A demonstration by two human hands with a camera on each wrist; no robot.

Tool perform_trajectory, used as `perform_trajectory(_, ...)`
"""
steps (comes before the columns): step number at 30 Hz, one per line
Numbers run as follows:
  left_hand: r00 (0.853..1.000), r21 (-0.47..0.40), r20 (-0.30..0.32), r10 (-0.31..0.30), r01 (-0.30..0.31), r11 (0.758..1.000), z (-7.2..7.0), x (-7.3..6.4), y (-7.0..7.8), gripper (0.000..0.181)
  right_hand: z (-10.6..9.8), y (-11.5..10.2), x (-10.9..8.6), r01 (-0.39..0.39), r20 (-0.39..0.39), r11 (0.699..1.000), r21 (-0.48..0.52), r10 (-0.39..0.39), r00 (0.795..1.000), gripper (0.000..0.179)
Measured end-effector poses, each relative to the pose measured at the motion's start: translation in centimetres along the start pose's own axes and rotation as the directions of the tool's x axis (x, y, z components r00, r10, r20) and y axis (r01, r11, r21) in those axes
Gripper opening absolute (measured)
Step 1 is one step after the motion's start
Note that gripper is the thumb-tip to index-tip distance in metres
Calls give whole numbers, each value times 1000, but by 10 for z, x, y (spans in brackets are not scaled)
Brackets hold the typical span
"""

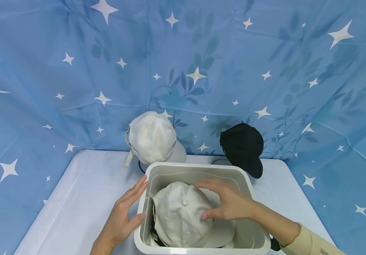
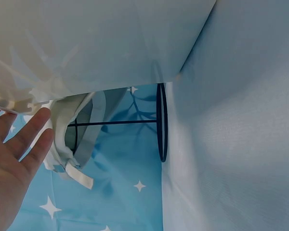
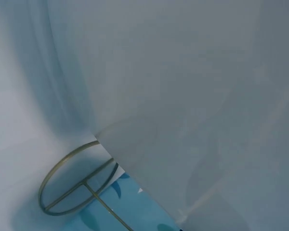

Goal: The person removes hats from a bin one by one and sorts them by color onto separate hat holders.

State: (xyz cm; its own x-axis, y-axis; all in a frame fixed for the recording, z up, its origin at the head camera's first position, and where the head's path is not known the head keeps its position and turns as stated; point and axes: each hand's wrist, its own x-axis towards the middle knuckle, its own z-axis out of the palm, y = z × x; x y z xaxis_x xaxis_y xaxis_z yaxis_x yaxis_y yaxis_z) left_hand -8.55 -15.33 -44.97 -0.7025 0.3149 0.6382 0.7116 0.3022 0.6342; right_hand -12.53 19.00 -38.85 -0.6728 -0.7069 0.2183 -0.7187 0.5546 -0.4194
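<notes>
The right hand (image 1: 229, 202) is loose and spread wide over a white cap (image 1: 181, 212), with its thumb on the cap and its fingertips by the far side; the left hand (image 1: 120, 216) is open too, its fingers out straight against the tub's side. The cap sits inside the one pale gray tub (image 1: 202, 251), round top up and brim to the right. Small dark marks show on its front, partly under the right hand, and I can't read them. Behind the tub are two more caps: a second white cap (image 1: 152, 138), with tiny dark writing too small to read, and a black cap (image 1: 243, 147). That makes three caps plain to see. Two round stand bottoms show: a black stand (image 2: 159, 130) and a gold-looking stand (image 3: 84, 184). A white cloth (image 1: 74, 205) covers the table, and a blue curtain (image 1: 170, 46) with white stars and leaves hangs all around.
</notes>
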Motion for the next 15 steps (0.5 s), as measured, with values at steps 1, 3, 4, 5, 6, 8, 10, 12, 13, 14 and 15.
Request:
perform_trajectory(1,1000,-3,-1,2,-2,1000,0,0,0,73,1,0,0,-5,0,1000,-1,5,1000,74)
perform_trajectory(3,1000,-7,-1,3,-3,1000,1,0,0,74,2,1,-1,-15,0,1000,6,15,1000,73)
perform_trajectory(4,1000,-9,0,2,-2,1000,1,0,0,74,2,2,-1,-18,-1,1000,11,18,1000,73)
perform_trajectory(5,1000,-7,1,2,-2,1000,1,0,0,74,3,3,-2,-11,-4,1000,14,11,1000,72)
perform_trajectory(6,1000,-6,1,1,-1,1000,1,0,0,74,3,3,-1,-4,-7,1000,21,4,1000,71)
perform_trajectory(8,1000,-6,4,-4,4,1000,1,0,0,73,4,4,-1,7,-9,999,42,-6,1000,69)
perform_trajectory(10,1000,-7,7,-10,10,1000,0,0,1,72,5,5,0,23,-8,998,61,-22,1000,67)
perform_trajectory(12,1000,-9,9,-12,12,1000,0,0,1,72,6,6,0,25,1,996,81,-25,1000,63)
perform_trajectory(13,1000,-8,9,-13,13,1000,0,0,1,71,7,6,-1,19,8,996,91,-20,1000,62)
perform_trajectory(14,1000,-8,9,-13,13,1000,0,1,1,71,7,5,-1,15,13,995,99,-16,1000,61)
perform_trajectory(15,1000,-7,8,-11,11,1000,0,1,1,71,8,5,-1,12,17,994,106,-14,1000,59)
